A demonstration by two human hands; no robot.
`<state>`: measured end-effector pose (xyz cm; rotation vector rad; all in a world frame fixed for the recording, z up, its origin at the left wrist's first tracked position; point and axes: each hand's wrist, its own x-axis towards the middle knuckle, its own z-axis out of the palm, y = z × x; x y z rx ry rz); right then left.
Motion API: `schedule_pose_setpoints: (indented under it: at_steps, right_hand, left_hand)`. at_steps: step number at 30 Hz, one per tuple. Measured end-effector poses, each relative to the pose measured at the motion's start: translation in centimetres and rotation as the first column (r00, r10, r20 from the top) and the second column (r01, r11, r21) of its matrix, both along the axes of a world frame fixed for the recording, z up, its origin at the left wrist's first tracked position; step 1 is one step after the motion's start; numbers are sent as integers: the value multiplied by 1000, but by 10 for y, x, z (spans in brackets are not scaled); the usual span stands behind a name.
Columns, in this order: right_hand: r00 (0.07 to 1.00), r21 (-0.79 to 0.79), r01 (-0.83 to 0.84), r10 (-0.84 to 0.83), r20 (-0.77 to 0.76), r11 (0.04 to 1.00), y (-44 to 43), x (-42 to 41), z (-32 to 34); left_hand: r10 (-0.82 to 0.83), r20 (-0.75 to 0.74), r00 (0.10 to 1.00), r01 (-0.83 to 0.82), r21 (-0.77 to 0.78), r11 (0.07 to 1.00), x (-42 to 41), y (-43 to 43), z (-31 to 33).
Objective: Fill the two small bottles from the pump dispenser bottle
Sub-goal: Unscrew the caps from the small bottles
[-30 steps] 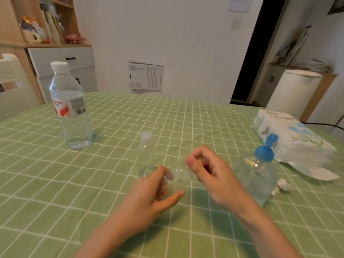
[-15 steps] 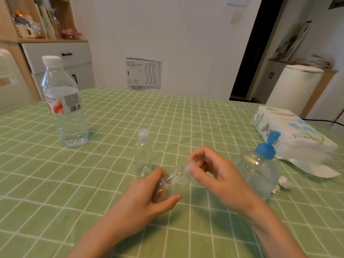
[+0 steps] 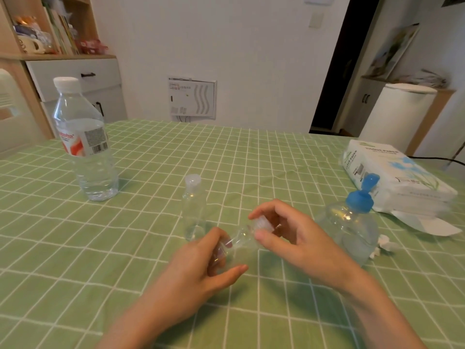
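The task looks to be at its start. Neither small bottle seems to hold any liquid yet, though clear plastic makes that hard to be sure of, and the pump has not been brought to either mouth.

The landmark is the round clear plastic dispenser bottle with a blue pump head (image 3: 349, 230), which stands on the green checked tablecloth (image 3: 151, 248). Just beside it, on the side toward the middle of the table, the first small clear plastic bottle (image 3: 242, 239) is held tilted above the cloth, with its neck pointing toward the dispenser.

The left hand (image 3: 201, 268) grips this bottle's lower body, fingers and thumb curled round it. The right hand (image 3: 297, 238) pinches its white ribbed cap (image 3: 261, 222) between thumb and fingertips. The cap seems to sit on the neck, so I judge the step in hand to be unscrewing it.

The second small clear bottle (image 3: 193, 210) stands upright and capped, farther from the dispenser than the held one and just beyond the left hand, touched by neither.

Left to do: uncapping both bottles, pumping into each, and probably closing them.
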<state>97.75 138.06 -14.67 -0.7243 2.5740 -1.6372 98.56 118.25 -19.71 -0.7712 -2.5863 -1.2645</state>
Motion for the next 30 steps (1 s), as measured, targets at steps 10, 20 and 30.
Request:
schedule_pose_setpoints:
  at_steps: [10,20,30]
  right_hand:
    - [1000,52,16,-17,24,999,2,1,2]
    - [999,-152,-38,40,14,988,5,5,11]
    - [943,-235,333,-329,55,913,7,-12,3]
  left_hand:
    - [13,21,1000,-13,-4,1000,-2,-1,-4]
    - [-174,292,940,106,236,966,-1,-1,4]
    - [-93,357,929,-74,427,901,-10,21,13]
